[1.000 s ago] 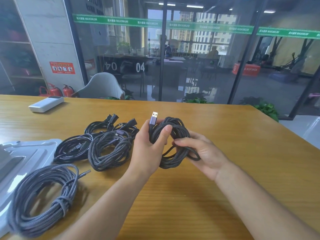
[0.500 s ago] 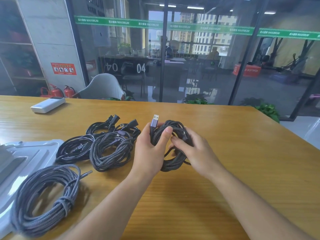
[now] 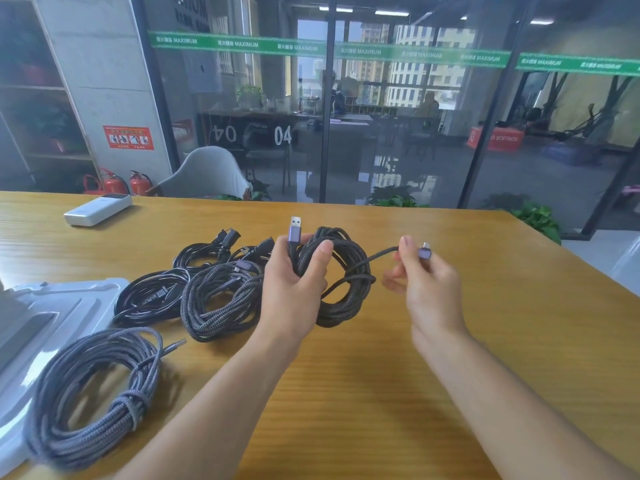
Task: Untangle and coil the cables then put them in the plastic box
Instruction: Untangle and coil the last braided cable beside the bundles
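Braided cable coil (image 3: 341,282) gripped by left hand (image 3: 294,285); right hand (image 3: 426,275) pinches its loose end

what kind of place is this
Probably an office or shared workspace: a long wooden table stands before a glass partition wall marked "04", with desks behind it and red fire extinguishers by the concrete pillar.

Glass partition wall (image 3: 398,109), wooden table (image 3: 485,323)

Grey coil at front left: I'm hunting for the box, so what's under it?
The grey coil overlaps a translucent plastic lid and the table; whatever it covers stays hidden.
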A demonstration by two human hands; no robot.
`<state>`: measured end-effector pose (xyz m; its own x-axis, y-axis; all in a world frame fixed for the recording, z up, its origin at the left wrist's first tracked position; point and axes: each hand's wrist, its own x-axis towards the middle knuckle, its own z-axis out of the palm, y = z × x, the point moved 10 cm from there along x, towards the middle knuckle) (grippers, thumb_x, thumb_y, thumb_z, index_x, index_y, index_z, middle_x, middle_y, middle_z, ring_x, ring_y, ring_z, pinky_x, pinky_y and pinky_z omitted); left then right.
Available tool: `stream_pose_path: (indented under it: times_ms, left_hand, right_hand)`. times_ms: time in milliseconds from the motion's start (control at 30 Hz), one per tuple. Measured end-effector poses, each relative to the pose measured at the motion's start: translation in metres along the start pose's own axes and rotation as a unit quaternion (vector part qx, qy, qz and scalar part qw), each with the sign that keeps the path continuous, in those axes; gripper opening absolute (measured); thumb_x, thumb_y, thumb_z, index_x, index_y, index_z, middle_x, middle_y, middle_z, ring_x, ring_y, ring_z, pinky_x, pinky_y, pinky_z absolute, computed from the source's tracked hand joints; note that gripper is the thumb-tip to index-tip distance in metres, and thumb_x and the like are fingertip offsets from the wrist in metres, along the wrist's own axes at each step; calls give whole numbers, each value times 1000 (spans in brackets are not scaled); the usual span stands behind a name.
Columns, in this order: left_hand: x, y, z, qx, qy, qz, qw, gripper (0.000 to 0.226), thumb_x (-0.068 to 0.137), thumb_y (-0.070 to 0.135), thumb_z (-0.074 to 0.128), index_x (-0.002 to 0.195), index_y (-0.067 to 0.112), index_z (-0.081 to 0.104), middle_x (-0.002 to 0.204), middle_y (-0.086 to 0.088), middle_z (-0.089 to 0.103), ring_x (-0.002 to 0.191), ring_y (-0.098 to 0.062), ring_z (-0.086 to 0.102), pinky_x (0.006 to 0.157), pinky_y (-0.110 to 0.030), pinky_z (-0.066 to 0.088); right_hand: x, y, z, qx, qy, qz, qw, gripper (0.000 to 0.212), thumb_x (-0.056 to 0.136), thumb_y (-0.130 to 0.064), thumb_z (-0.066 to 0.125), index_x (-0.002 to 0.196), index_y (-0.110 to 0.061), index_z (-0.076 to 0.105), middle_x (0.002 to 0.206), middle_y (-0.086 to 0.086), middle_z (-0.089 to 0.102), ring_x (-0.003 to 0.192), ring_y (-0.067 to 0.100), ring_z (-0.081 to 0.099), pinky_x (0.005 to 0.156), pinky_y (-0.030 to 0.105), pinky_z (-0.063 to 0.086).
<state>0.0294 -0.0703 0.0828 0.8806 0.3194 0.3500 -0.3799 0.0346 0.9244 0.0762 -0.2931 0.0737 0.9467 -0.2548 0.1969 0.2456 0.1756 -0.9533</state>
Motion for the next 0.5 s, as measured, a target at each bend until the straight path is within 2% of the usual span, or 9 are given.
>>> stream_pose_path:
  times_ms: [100,167,233,300,367,433,500]
  left_hand:
    - [-4,1,4,2,0,14,1000,19,102,39,65,114,26,58,75,12,52,68,-12,46,62,-22,45]
    - [-9,1,14,-3,-21,9,1000,18,104,37,60,114,23,56,73,11,50,66,-12,44,62,-23,44]
    - [-17,-2,31,-23,-53,-10,998,26,106,40,52,115,16,54,70,9,49,64,-13,44,63,-25,45]
    - [-23,-8,44,-22,-86,-29,996,44,104,54,39,119,16,55,72,3,53,69,-15,49,70,-32,46]
    - [-26,-13,48,-3,-108,-39,993,44,107,56,29,122,27,60,80,2,62,78,-17,57,80,-38,49]
    - [-22,-17,42,15,-98,-44,994,41,113,45,28,124,34,65,96,7,73,92,-16,66,88,-39,53]
    - [-16,-15,33,38,-75,-42,996,37,114,37,32,128,30,66,104,4,77,98,-17,70,85,-33,57]
  right_hand:
    - [-12,33,18,82,0,140,987,33,106,-44,55,98,-12,60,84,0,60,81,20,74,82,48,65]
    - [-17,41,22,98,5,183,978,34,108,-50,47,105,-17,58,100,6,69,84,30,73,83,52,64]
    - [-17,43,19,95,22,181,979,37,109,-52,42,108,-18,55,105,13,73,74,34,71,69,46,63]
    - [-14,45,8,69,54,169,982,37,109,-53,41,106,-19,55,100,7,72,74,29,71,67,40,59]
    - [-8,43,0,40,71,157,984,43,108,-56,42,118,-17,56,108,5,70,92,29,72,77,45,61]
    - [-1,36,-6,26,81,133,987,56,102,-66,43,126,-16,52,119,8,69,104,37,71,88,56,61]
    - [5,34,-10,18,79,114,990,70,89,-81,44,126,-22,49,126,7,69,111,44,69,92,61,58]
